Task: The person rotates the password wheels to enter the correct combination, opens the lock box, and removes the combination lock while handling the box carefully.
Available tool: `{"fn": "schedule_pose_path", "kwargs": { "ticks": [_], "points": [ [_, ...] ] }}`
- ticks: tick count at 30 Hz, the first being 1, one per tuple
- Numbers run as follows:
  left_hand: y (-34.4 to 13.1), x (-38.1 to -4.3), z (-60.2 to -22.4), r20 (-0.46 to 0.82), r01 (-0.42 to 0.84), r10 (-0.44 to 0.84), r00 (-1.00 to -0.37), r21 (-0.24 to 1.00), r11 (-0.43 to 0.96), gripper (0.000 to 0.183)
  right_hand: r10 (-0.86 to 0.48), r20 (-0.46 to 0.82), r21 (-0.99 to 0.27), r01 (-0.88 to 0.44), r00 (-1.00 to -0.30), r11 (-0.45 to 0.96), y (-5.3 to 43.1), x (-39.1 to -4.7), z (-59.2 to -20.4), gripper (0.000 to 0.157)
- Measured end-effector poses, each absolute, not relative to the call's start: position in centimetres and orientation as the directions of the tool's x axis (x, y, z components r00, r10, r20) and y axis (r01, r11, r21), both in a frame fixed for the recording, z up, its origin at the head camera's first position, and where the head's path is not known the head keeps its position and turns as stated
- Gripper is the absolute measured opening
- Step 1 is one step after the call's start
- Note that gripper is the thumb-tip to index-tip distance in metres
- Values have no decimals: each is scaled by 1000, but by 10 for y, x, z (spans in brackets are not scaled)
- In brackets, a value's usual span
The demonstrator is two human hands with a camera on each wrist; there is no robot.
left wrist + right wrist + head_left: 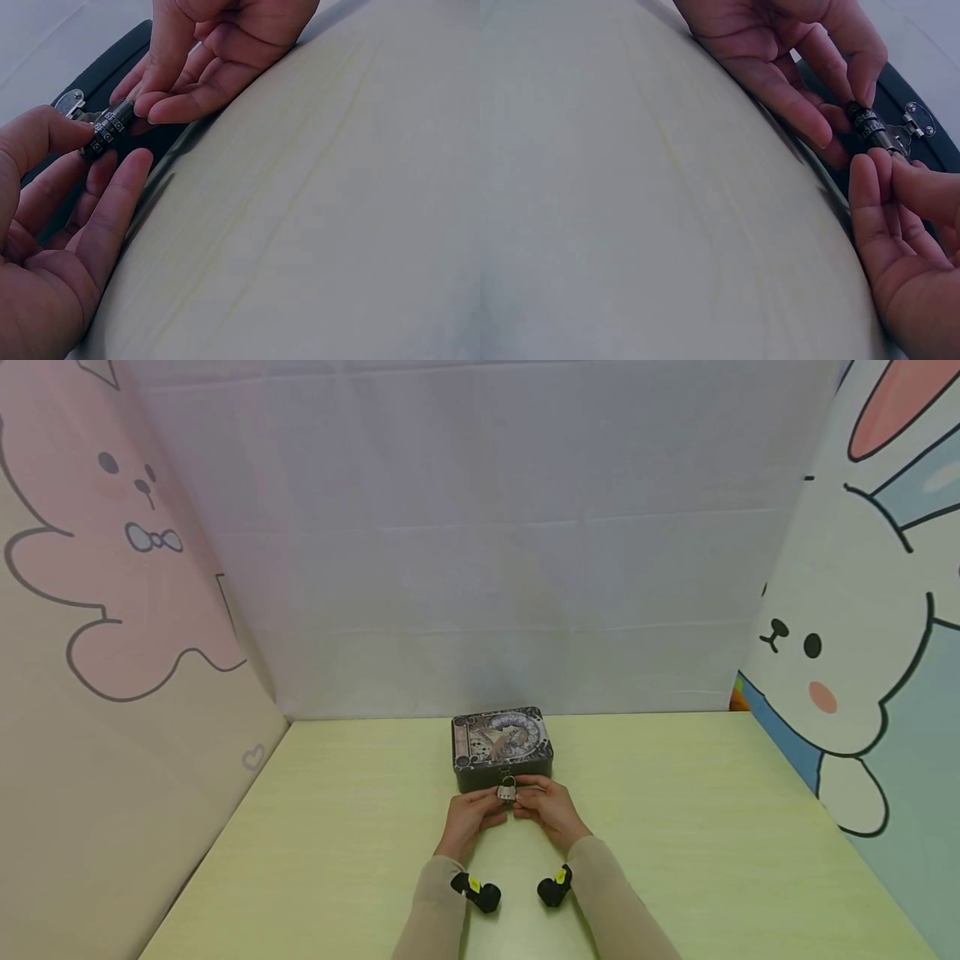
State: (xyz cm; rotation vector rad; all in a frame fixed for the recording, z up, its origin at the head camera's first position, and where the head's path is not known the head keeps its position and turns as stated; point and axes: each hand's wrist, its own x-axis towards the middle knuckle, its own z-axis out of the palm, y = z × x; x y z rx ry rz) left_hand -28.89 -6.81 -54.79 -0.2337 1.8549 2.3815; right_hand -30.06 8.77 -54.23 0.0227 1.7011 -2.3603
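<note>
A dark tin box [502,739] with a printed lid stands closed towards the back of the table. From the metal latch [917,120] on its front hangs a small combination padlock [107,129], its number dials showing in both wrist views. My left hand [470,818] pinches one end of the padlock between thumb and fingertips. At the other end, my right hand [550,807] pinches it with thumb and index finger. The digits on the dials are too small to read surely.
The pale yellow-green table [360,843] reaches back to a white cloth wall [487,568]. Printed cartoon panels stand along the left and right sides. Black wrist cameras [553,889] sit at both sleeves.
</note>
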Motion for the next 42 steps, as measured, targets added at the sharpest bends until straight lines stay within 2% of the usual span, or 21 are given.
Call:
{"fn": "schedule_pose_path", "kwargs": {
  "ticks": [19, 29, 42],
  "points": [
    [-69, -287, -548, -160, -160, 18, -987, 954, -256, 33, -127, -136, -939, 169, -982, -298, 83, -298, -542, 36],
    [-70, -279, -530, -140, -145, 38, -989, 958, -247, 33, -106, -131, -938, 158, -986, -307, 81, -296, -539, 36],
    [-69, -289, -548, -167, -165, 10, -986, 956, -244, 34, -96, -125, -936, 150, -987, -319, 81, -296, -540, 34]
  ]
}}
